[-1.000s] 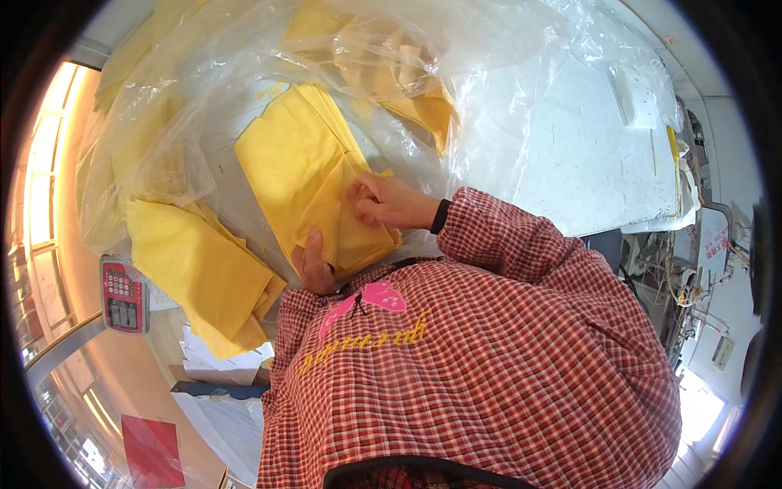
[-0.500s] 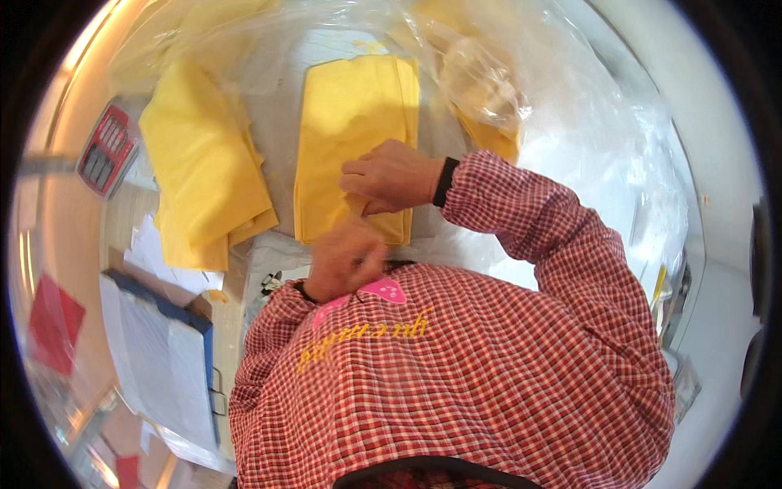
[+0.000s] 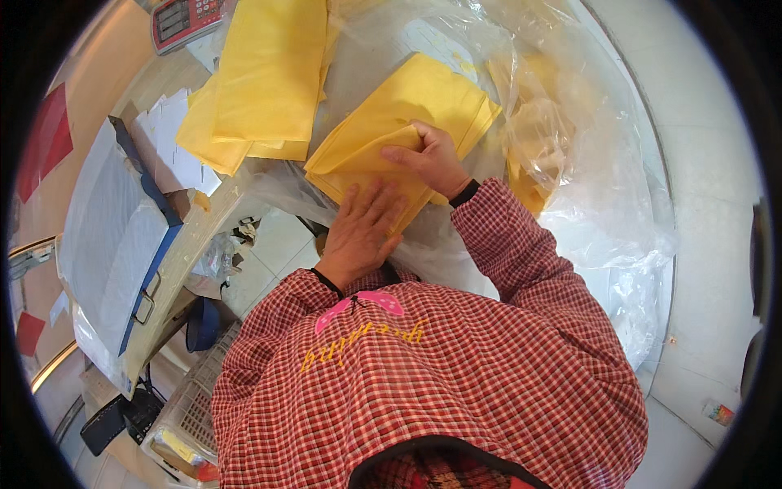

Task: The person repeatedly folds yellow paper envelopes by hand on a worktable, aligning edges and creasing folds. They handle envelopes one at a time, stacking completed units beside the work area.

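Yellow sheets [image 3: 407,122] lie stacked under both hands, and the right hand [image 3: 430,156] has its grip closed on the top sheet, fingers curled over a lifted fold at the near left part of the stack. The left hand [image 3: 362,228] lies flat, fingers spread, pressing the stack's near edge just below the right hand; its grip is wide open and has hold of nothing. A dark band circles the right wrist, where the red checked sleeve [image 3: 521,253] begins. Left of the hands a second pile of yellow sheets [image 3: 261,81] lies on the worktop [image 3: 183,244]. Farther left are loose white papers [image 3: 175,151] and a clipboard [image 3: 122,236] with a blue edge. A red calculator [image 3: 186,18] sits beyond that pile. Right of the hands, crumpled clear plastic [image 3: 586,187] spreads out, with more yellow material showing through it.
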Motion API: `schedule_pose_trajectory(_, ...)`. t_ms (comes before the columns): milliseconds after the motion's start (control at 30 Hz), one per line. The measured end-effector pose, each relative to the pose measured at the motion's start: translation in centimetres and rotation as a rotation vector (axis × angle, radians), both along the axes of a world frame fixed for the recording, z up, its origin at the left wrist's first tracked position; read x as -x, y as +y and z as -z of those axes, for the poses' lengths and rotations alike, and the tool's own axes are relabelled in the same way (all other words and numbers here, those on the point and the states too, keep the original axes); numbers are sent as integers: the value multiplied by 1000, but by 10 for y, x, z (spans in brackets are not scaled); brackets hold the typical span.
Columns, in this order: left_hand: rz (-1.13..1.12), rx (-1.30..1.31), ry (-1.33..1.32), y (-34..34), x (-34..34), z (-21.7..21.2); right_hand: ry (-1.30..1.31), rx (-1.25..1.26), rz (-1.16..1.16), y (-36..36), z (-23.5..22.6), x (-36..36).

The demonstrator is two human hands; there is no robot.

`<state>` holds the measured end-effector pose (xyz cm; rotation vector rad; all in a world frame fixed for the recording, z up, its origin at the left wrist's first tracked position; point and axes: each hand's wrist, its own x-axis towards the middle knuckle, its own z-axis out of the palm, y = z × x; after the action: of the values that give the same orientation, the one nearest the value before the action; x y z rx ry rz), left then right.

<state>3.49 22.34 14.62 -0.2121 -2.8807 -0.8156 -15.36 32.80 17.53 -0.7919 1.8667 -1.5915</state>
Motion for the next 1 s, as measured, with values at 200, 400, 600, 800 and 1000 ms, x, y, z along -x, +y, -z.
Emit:
schedule_pose_trajectory(200,9,-28,83,-3,4,1,-195,112,90,5,-6,7)
schedule_pose_trajectory(400,-150,-10,345,-14,29,37,1242,-781,-456,-41,-58,-21)
schedule_pose_trajectory(600,-141,17,283,-8,19,35,1210,-699,-566,-38,-40,-6)
schedule_pose_trajectory(800,-151,13,215,-5,13,29,839,-627,-168,-1,-61,26)
schedule_pose_trajectory(1000,-146,11,211,-6,10,18,597,-536,-7,22,-57,44)
